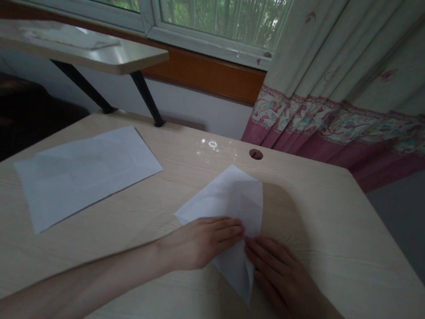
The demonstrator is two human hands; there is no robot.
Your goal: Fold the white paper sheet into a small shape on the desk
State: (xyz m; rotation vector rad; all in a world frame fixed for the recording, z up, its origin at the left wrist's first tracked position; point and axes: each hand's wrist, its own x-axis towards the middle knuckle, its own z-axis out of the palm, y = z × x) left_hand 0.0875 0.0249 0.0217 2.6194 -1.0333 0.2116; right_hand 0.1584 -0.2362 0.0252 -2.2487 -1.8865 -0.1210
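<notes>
A folded white sheet of paper (231, 197) lies on the pale wooden desk (107, 270), one corner pointing toward me. My left hand (207, 241) rests on top of the paper, its fingers close together and pointing right. My right hand (283, 280) touches the paper's right edge, with its fingers extended and its fingertips close to those of my left hand. The undersides of both hands are hidden.
More white paper (88, 171) lies flat at the left of the desk. Behind it stands a raised shelf (139, 59) on black legs. A round cable hole (256, 154) is near the back edge. A curtain (317, 115) hangs beside the window.
</notes>
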